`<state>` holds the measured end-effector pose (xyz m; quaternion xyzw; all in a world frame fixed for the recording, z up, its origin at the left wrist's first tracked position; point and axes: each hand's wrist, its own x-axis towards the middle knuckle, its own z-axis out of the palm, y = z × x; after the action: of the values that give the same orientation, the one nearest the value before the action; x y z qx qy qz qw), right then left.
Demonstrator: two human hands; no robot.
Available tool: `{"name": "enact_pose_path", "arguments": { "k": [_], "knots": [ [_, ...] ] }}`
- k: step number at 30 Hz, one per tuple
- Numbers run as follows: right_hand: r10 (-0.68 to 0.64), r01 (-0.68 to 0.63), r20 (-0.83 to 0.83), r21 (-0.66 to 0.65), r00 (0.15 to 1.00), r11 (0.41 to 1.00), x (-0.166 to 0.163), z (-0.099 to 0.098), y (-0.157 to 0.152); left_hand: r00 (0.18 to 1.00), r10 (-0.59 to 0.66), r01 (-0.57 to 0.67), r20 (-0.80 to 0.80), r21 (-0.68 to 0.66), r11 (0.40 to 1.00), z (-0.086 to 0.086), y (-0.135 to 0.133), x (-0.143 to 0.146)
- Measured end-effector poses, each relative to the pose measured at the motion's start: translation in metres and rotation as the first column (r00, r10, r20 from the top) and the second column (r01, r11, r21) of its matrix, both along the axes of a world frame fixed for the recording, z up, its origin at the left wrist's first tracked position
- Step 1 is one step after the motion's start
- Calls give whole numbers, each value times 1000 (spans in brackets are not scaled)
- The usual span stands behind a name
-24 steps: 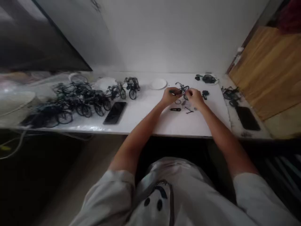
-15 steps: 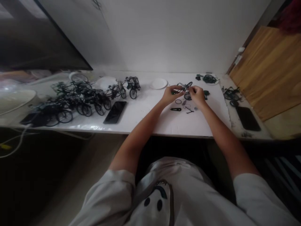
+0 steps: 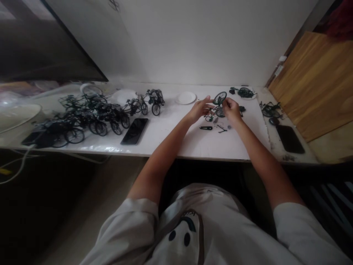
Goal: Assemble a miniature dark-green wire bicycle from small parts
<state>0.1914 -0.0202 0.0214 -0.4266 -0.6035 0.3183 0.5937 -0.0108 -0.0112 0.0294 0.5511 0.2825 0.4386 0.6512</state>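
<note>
My right hand pinches a small dark model bicycle, tilted with one spoked wheel raised at the top. My left hand is beside the model's left side, its thumb lifted apart from the fingers. Whether those fingertips touch the frame, I cannot tell. Below the hands, a black elongated part lies on the white board. To its right is a thin forked black part, with tiny pieces near it.
Many dark model bicycles crowd the table's left side. A phone lies beside them. Behind my left hand is a white plate; another plate with bicycle parts sits back right. A black phone-like slab lies far right.
The model has been turned, so its wheel now stands higher and faces the camera. My left thumb has lifted off it, while my right hand stays nearly in place.
</note>
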Motion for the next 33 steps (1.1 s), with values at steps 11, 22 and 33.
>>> {"name": "enact_pose_path", "arguments": {
  "k": [11, 22, 33],
  "knots": [
    [115, -116, 8, 46, 993, 992, -7, 1, -8, 1000, 8, -8, 9, 95, 995, -13, 7, -1],
    [181, -235, -232, -231, 956, 944, -13, 12, -19, 999, -27, 35, -47, 170, 985, -10, 2, -2],
    [175, -223, -169, -334, 970, 916, -16, 22, -28, 991, 35, -9, -130, 193, 981, -11, 1, -2]
  ]
}}
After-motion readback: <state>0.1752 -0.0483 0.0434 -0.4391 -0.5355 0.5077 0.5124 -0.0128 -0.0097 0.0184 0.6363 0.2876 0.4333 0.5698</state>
